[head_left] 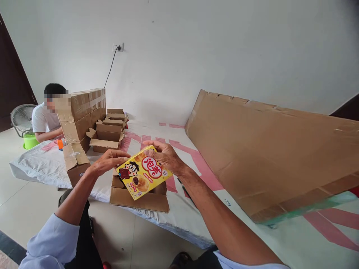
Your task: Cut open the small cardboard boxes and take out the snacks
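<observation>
I held the yellow snack box point(143, 172) between both hands: my left hand point(108, 160) gripped its left edge, my right hand point(165, 155) its top edge. The box was tilted above an open carton point(140, 200) on the mattress point(196, 209).

Flat printed snack box point(143, 172): yellow, with a red circle bearing white characters, a black-haired cartoon face and brown pastry pictures. Open cardboard carton point(140, 198): plain brown. Large flattened cardboard sheet point(269, 149): brown, green-tinted along its lower edge. Mattress cover point(308, 235): white with pink bands. Plastic basin point(29, 141): bright green. Wall point(196, 48): white.
</observation>
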Motion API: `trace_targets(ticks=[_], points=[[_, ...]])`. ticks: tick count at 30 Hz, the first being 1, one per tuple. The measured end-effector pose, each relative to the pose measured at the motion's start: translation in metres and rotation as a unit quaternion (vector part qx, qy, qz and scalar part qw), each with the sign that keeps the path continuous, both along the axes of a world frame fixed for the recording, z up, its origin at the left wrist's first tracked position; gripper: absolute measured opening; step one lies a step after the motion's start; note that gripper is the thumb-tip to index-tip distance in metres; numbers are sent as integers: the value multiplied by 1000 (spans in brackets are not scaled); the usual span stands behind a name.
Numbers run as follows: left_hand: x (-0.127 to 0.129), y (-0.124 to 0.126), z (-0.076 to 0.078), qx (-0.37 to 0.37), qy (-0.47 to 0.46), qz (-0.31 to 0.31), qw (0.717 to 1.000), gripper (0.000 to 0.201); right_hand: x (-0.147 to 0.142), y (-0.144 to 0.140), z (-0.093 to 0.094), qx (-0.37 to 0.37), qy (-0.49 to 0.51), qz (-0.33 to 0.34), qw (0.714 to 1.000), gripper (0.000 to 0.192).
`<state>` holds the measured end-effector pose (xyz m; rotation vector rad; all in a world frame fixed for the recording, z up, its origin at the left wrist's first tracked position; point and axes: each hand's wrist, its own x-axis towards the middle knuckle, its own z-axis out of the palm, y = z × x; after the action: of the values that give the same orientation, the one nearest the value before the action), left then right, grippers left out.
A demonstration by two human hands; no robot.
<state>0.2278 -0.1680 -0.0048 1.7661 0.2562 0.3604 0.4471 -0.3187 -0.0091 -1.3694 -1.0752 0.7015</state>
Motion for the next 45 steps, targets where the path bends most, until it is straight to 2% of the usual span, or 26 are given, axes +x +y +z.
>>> trace_targets(ticks=[3,5,7,9,11,12,15,18,21,25,29,31,36,45], points=[[-4,-11,-5,-31,15,-60,998,53,-2,4,-7,-4,21,-1,1000,79],[-4,-14,-10,-34,34,-59,997,59,3,2,-11,0,36,-7,999,81],[-4,-14,-19,-53,28,-10,998,61,12,-3,-17,21,29,-44,998,77],[-4,-14,-32,-96,-1,52,994,64,22,-12,-28,45,-1,-132,990,69],[-5,-14,-46,-146,-39,99,984,70,27,-21,-48,50,-25,-212,976,66],[-5,-14,-53,-166,-56,114,978,73,25,-25,-59,39,-25,-223,974,66],[-4,-17,-66,-194,-90,142,967,75,7,-29,-92,-4,-20,-170,985,68],[0,-20,-69,-190,-94,146,966,75,-17,-25,-108,-13,-45,-110,993,66],[4,-20,-69,-192,-93,146,966,77,-25,-19,-107,-12,-39,-98,994,71],[7,-17,-71,-197,-88,156,964,79,-20,-15,-98,-30,-11,-68,997,80],[8,-14,-71,-189,-70,157,967,78,-21,-13,-92,-11,-5,3,1000,74],[8,-12,-69,-182,-54,156,969,77,-22,-11,-89,-5,-6,17,1000,69],[10,-8,-64,-188,-36,162,968,76,-21,-5,-85,-46,-41,-8,998,63],[11,-7,-65,-193,-26,156,968,75,-18,-5,-89,-56,-48,-17,997,65]])
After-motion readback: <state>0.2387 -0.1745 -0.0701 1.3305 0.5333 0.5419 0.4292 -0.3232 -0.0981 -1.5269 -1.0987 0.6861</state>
